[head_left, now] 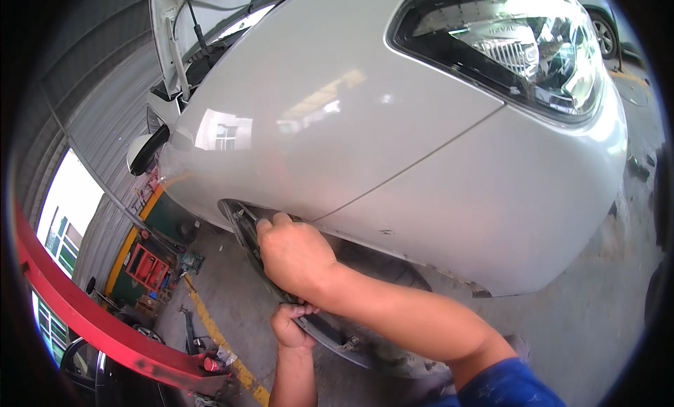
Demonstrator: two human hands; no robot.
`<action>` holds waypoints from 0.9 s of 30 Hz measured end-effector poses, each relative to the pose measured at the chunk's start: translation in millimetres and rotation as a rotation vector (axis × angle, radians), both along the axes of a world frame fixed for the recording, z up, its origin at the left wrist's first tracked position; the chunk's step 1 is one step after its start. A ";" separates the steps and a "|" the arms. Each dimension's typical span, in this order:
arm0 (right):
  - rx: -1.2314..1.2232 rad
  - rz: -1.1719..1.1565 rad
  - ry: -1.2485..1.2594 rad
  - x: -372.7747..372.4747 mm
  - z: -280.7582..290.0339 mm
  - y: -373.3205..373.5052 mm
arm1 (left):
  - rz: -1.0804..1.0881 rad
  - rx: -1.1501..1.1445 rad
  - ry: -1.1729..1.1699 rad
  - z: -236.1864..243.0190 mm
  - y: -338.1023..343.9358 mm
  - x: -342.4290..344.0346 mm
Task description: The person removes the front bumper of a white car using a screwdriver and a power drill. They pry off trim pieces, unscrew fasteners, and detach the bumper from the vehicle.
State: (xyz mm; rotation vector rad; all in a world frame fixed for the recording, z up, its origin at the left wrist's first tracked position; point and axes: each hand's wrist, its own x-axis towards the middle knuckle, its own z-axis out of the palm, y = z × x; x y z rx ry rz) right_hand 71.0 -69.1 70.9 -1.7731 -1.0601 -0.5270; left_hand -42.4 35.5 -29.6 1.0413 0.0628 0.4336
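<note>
A white car's front fender [323, 140] and headlight [498, 56] fill most of the view. Below the fender, a dark curved liner [372, 358] hangs from the wheel arch. My right hand [295, 256] is closed up at the arch's edge, its fingertips tucked behind the knuckles; what looks like a thin metal piece shows beside them, but I cannot make out what is held. Lower down, my left hand [291, 326] grips the liner's edge with curled fingers, partly hidden under my right forearm.
A red lift arm [105, 323] crosses the lower left, with a black car [119, 386] beyond it. Along the wall stand a red tool cart [147, 266] and assorted gear. The raised hood [168, 35] is at upper left, another car [600, 28] at upper right.
</note>
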 end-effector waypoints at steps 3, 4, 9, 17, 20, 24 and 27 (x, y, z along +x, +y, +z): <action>0.030 0.006 -0.004 4.2 5.2 8.0 | -0.017 -0.047 -0.014 3.0 -6.2 0.9; 0.018 0.014 -0.004 6.0 6.2 9.6 | -0.044 -0.071 -0.028 3.7 -7.0 0.1; 0.003 0.054 -0.031 9.8 19.8 18.9 | -0.024 -0.049 0.010 10.7 -13.9 3.1; -0.096 0.047 0.008 20.1 34.9 55.0 | -0.073 -0.172 -0.005 4.5 -11.4 5.9; -0.116 0.033 0.010 20.9 37.4 62.6 | -0.097 -0.092 -0.025 10.5 -17.1 7.3; -0.168 0.044 0.034 18.8 52.8 59.4 | -0.032 -0.030 -0.022 3.2 -19.0 10.4; -0.163 0.078 0.114 17.7 60.1 64.0 | 0.054 0.086 -0.006 5.4 -20.0 10.9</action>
